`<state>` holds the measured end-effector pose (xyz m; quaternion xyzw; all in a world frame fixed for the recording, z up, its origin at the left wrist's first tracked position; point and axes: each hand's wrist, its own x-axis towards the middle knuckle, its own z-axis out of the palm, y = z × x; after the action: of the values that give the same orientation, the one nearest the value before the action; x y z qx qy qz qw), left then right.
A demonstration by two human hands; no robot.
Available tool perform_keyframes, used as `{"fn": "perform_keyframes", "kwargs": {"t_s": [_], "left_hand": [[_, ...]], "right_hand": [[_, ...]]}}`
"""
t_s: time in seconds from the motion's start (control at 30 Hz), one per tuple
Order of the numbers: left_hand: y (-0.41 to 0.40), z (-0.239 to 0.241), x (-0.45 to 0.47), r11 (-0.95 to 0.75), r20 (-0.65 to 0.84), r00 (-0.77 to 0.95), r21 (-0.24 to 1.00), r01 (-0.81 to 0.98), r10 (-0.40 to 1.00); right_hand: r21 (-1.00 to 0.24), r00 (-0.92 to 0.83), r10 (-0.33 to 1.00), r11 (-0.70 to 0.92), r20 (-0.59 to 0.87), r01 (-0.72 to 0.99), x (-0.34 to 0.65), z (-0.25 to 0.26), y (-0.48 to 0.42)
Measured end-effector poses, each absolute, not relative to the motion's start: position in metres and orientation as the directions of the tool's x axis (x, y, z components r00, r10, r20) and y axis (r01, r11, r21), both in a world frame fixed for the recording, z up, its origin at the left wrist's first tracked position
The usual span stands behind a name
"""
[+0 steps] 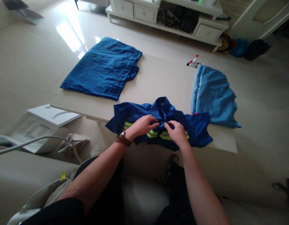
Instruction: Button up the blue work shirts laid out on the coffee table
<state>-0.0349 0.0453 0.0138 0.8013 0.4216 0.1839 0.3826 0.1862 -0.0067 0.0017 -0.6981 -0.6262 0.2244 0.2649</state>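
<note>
A dark blue work shirt (196, 129) with yellow reflective stripes lies at the near edge of a low beige table (158, 81), collar pointing away from me. My left hand (143, 125), a brown watch on its wrist, pinches the shirt's front just below the collar. My right hand (176, 131) pinches the same spot from the other side, fingertips almost meeting the left's. Both hands are closed on the fabric.
A folded dark blue garment (102, 68) lies on the table's far left. A light blue garment (212, 93) lies on its right side. Small bottles (193, 61) stand at the far edge. A white cabinet (163, 15) is behind; a white box (53, 115) sits on the floor at left.
</note>
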Motion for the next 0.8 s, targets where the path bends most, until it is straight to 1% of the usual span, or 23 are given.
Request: {"fn": "perform_keyframes", "kwargs": {"t_s": [0.07,0.1,0.17,0.23,0.33,0.43,0.5,0.6,0.7,0.73,0.8], "left_hand": [[0.061,0.007,-0.056,-0.225,-0.082,0.404,0.722,0.654,0.911],[0.069,0.003,-0.066,-0.149,-0.092,0.286,0.682,0.716,0.954],[0.082,-0.008,-0.085,-0.006,-0.116,0.093,0.596,0.803,0.989],[0.091,-0.018,-0.099,0.079,-0.17,0.015,0.532,0.843,0.985],[0.095,-0.029,-0.106,0.114,-0.256,0.012,0.473,0.874,0.967],[0.088,-0.027,-0.105,0.145,-0.309,-0.025,0.372,0.917,0.951],[0.079,-0.02,-0.107,0.172,-0.317,-0.074,0.292,0.941,0.946],[0.061,-0.004,-0.121,0.191,-0.305,-0.118,0.22,0.957,0.945],[0.038,0.018,-0.145,0.156,-0.27,-0.093,0.223,0.962,0.958],[0.028,0.026,-0.154,0.123,-0.23,-0.069,0.23,0.965,0.971],[0.007,0.045,-0.171,0.039,-0.094,-0.016,0.244,0.969,0.995]], "right_hand": [[-0.645,0.133,0.989,-0.066,0.056,0.761,0.202,-0.006,-0.002],[-0.617,0.173,0.98,-0.076,0.099,0.783,0.213,-0.01,0.0],[-0.522,0.244,0.954,-0.119,0.177,0.844,0.24,-0.018,0.003],[-0.437,0.275,0.947,-0.179,0.168,0.881,0.268,-0.027,0.006],[-0.354,0.265,0.962,-0.226,0.064,0.907,0.296,-0.04,0.012],[-0.289,0.167,0.984,-0.176,-0.056,0.941,0.302,-0.042,0.018],[-0.231,0.127,0.989,-0.142,-0.078,0.962,0.3,-0.035,0.019],[-0.165,0.141,0.99,-0.143,-0.026,0.976,0.302,-0.01,0.005],[-0.153,0.162,0.979,-0.143,0.125,0.978,0.321,0.023,-0.032],[-0.167,0.161,0.967,-0.129,0.195,0.978,0.33,0.034,-0.048],[-0.235,0.15,0.939,-0.077,0.309,0.969,0.35,0.054,-0.085]]}}
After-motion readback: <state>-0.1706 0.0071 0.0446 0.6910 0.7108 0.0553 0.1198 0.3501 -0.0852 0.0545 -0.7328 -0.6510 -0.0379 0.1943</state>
